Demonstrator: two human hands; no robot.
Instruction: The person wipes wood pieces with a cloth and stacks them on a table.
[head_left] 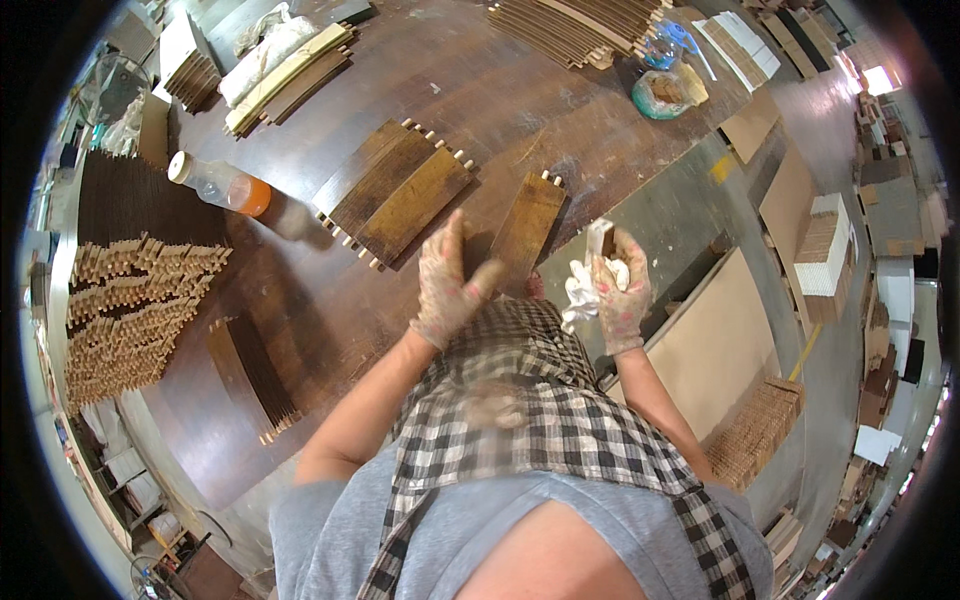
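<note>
My left hand (450,285), in a stained pale work glove, is open above the table edge with thumb and fingers apart. It holds nothing and is nearest a brown wooden board (527,222) with pale dowels at its far end. My right hand (622,290), gloved too, is closed around a crumpled white cloth (581,292). A small block (602,239), white with a dark side, sticks up from the same grip; its exact kind is unclear. Beyond my left hand, several brown boards (400,195) lie side by side, dowels at both ends.
A bottle of orange liquid (225,185) lies at the left, near a tall stack of dowelled boards (145,280). A smaller board stack (255,375) sits nearer. At the far right of the table (440,85) stands a green-tinted tub (662,93). Cardboard (720,350) leans at my right.
</note>
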